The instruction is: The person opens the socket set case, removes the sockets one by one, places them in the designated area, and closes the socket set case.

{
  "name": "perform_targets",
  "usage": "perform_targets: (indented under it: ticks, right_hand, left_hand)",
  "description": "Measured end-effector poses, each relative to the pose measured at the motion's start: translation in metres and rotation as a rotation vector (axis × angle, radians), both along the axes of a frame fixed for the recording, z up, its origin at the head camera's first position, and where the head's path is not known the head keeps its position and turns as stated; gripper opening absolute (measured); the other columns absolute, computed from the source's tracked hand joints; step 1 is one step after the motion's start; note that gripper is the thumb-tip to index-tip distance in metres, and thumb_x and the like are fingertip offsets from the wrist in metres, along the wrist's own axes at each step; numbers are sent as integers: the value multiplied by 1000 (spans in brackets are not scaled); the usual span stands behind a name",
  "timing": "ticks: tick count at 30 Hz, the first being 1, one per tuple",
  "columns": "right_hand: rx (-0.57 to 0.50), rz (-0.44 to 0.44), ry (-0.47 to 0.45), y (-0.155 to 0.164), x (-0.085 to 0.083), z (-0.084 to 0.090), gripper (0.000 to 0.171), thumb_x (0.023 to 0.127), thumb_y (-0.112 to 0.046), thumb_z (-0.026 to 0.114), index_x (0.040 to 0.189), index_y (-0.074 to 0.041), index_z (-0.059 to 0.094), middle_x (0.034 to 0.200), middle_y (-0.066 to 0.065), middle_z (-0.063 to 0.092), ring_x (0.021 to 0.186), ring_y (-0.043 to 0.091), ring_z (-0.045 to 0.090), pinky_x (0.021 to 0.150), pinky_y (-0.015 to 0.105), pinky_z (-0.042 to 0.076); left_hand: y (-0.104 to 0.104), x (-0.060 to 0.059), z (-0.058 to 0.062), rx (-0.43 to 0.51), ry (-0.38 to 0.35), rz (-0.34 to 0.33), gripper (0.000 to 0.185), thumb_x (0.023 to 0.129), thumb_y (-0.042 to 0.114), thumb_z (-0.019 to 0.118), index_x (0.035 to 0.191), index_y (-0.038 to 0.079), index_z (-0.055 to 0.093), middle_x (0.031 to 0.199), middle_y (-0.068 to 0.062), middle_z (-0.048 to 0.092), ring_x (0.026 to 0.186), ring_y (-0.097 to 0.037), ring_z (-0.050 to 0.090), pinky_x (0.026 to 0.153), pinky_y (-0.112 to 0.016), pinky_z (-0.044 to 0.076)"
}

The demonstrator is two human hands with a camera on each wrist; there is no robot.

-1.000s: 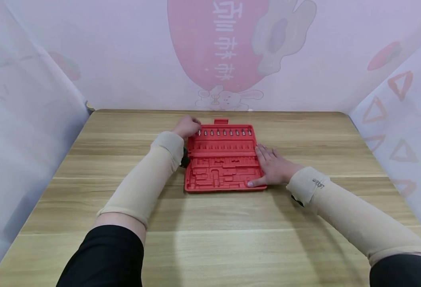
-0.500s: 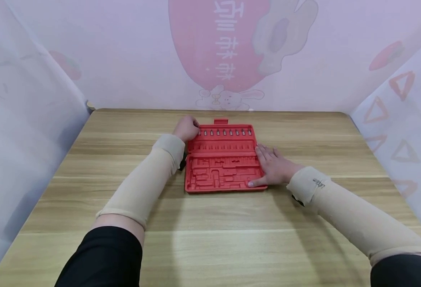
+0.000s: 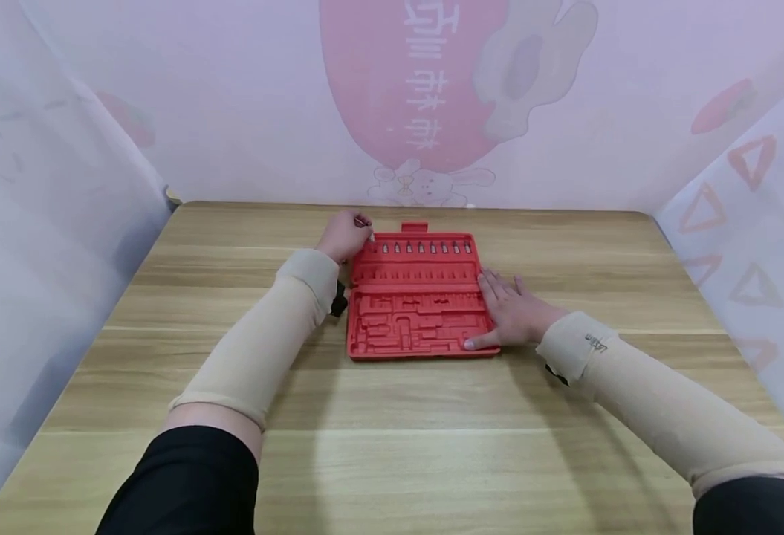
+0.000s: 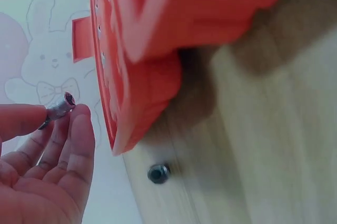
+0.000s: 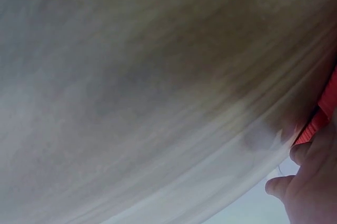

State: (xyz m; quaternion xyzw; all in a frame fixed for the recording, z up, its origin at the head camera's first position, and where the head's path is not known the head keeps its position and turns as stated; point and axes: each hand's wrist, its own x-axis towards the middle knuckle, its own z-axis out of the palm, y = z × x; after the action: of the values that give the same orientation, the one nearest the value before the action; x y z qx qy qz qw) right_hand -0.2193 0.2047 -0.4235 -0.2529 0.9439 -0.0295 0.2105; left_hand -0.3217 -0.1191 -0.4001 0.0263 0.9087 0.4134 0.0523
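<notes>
At the upper left corner of the red bit-set case (image 3: 422,288) in the head view, the left hand (image 3: 345,236) pinches a small metal socket (image 4: 59,109), its long axis slanting toward the case; height above it is hard to judge. The right hand (image 3: 515,312), fingers extended, rests on the case's right edge, farther off.

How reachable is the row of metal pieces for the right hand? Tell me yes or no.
Likely yes: the right hand rests on the red case, and nothing visible bars its way to the metal pieces.
</notes>
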Motion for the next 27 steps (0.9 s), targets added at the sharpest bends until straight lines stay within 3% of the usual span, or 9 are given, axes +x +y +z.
perform_targets:
  ticks: [5,11,22,27]
  right_hand:
    - [-4,6,-1,5,4,-10,139,79,-92,51,160,9,0,168,27,-5,155,42,-2,120,63,-1]
    - [1,2,1,6,7,-12,139,78,-93,50,160,8,0,169,26,-4,156,41,1,120,63,0]
    - [-28,7,-2,1,6,-2,138,81,-91,50,159,11,2,167,31,-2,154,46,2,119,66,-2]
    - [-9,19,30,-1,2,-2,137,81,-92,48,160,10,0,168,28,-3,155,43,2,120,64,-1]
  left_hand:
    - [-8,4,-8,32,-35,-25,24,105,10,51,123,-5,59,121,-21,60,104,-29,58,85,-40,50]
    - [-24,4,-15,97,-79,-7,24,103,7,54,123,-6,56,118,-20,60,105,-31,62,88,-40,52]
    - [-50,2,-8,149,-116,45,31,104,8,55,130,-7,60,117,-20,65,99,-24,64,86,-34,53]
    - [-61,0,-4,158,-178,42,32,106,9,53,131,-10,60,114,-20,65,93,-20,62,87,-35,53]
